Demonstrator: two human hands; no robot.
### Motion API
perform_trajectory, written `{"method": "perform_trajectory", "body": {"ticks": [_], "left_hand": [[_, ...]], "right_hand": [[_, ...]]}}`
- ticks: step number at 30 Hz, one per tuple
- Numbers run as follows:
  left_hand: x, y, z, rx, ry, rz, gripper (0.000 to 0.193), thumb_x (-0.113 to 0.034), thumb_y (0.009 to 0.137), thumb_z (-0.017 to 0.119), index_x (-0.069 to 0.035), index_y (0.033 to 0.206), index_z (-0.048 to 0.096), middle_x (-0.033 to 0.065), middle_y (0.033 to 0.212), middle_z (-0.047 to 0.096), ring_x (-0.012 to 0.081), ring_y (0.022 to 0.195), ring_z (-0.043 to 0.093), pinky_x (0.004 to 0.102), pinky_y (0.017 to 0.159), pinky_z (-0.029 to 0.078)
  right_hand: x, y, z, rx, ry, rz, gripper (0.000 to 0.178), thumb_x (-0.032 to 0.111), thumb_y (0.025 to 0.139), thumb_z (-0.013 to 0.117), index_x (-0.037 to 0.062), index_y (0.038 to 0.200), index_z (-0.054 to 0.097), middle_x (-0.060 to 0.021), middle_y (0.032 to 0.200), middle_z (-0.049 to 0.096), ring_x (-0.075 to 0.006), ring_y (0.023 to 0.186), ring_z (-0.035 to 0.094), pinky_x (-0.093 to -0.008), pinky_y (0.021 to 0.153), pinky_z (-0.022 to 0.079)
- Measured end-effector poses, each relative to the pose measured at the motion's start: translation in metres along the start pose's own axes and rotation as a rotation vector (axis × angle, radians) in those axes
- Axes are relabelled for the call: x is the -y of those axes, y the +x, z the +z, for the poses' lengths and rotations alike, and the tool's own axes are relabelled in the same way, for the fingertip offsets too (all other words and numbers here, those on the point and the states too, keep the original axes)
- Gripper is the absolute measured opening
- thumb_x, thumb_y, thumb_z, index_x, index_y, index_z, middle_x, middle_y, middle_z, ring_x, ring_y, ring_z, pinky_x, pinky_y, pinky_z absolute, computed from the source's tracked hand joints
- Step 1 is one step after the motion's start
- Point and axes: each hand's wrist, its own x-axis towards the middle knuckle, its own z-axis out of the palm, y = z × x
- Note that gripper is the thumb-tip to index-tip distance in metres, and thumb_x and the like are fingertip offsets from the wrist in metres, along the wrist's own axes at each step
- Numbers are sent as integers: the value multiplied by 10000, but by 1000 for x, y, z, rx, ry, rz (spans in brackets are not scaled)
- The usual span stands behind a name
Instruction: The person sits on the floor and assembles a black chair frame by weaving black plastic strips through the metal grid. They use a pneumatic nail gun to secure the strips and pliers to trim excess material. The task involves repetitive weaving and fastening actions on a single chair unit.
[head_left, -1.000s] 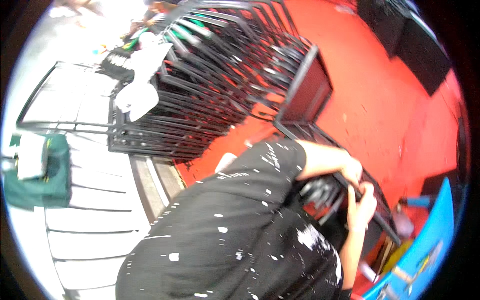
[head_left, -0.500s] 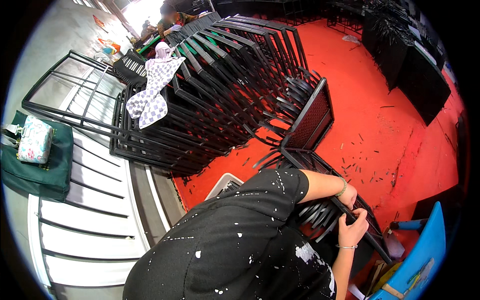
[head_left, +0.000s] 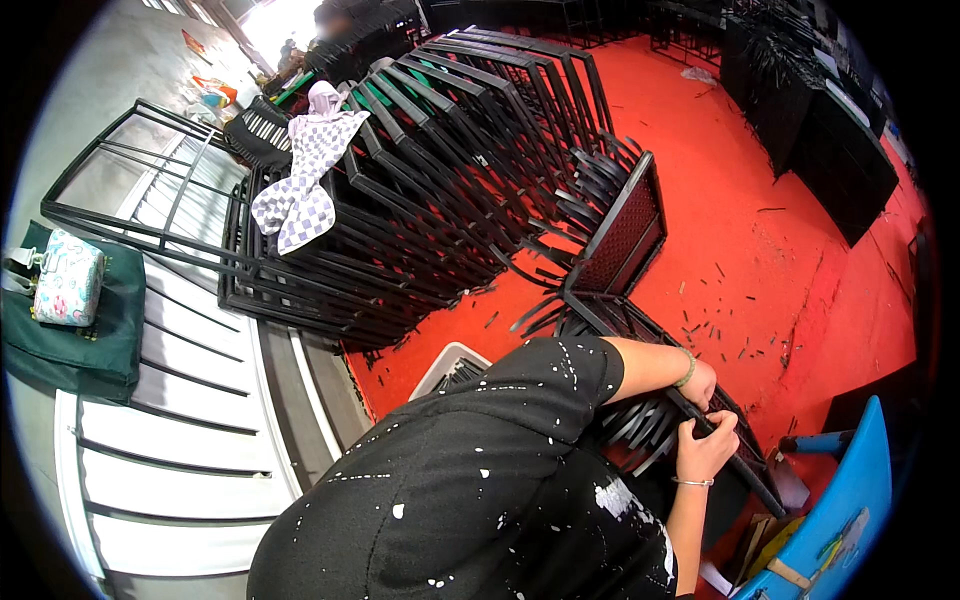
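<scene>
Both of my hands are closed at the rail of a black metal frame (head_left: 750,478) with dark woven mesh, slanting from beside my body toward the lower right. My left hand (head_left: 698,385), with a beaded bracelet at its wrist, presses its bent fingers against the rail; what they pinch is hidden. Just below it, my right hand (head_left: 708,447), wearing a thin bangle, grips the rail with thumb and fingers. Loose flat black strips (head_left: 640,432) hang in curls from the frame beneath my left forearm. Farther off, another woven panel (head_left: 622,235) stands upright, strips fanning from its side.
Many black metal frames (head_left: 440,150) stand in a row, a checked cloth (head_left: 305,185) over them. A pale bin (head_left: 450,362) holds dark pieces. Offcuts litter the red floor (head_left: 720,240). A blue board (head_left: 840,510) stands at right; a green bag (head_left: 110,330) lies left. A person (head_left: 345,40) is behind.
My hands stay at the same place on the rail, with only a slight shift of the right hand's fingers. The person behind the frames has changed posture.
</scene>
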Motion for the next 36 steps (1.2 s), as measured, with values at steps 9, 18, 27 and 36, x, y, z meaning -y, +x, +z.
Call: {"method": "perform_trajectory", "body": {"ticks": [9,18,27,36], "left_hand": [[-16,-35,-31,64,-24,-103,448,-505,869,667,-69,855,767,140,831,729,257,774,661,409,777,514],[-9,-28,-27,106,-215,-153,357,-370,907,678,-88,692,714,12,607,628,123,589,545,339,612,459],[-8,-22,-28,68,-57,-136,352,-392,900,670,-76,766,744,67,656,666,174,629,602,364,662,486],[-68,-95,-32,-522,38,-29,241,-207,942,705,-38,1113,683,109,1006,678,254,933,680,339,852,543]], "right_hand": [[6,11,-3,21,3,-79,380,222,685,818,51,929,582,-166,854,660,-397,806,649,-466,745,500],[-2,2,9,-17,-60,-20,442,218,672,819,75,970,526,-112,845,628,-333,818,627,-453,824,438],[-6,3,10,1,-85,-21,416,231,685,810,87,984,558,-102,888,622,-325,862,615,-454,842,438],[-18,-8,-6,69,-66,-223,593,303,706,848,96,1208,610,-76,1158,646,-265,1096,594,-446,998,400]]}}
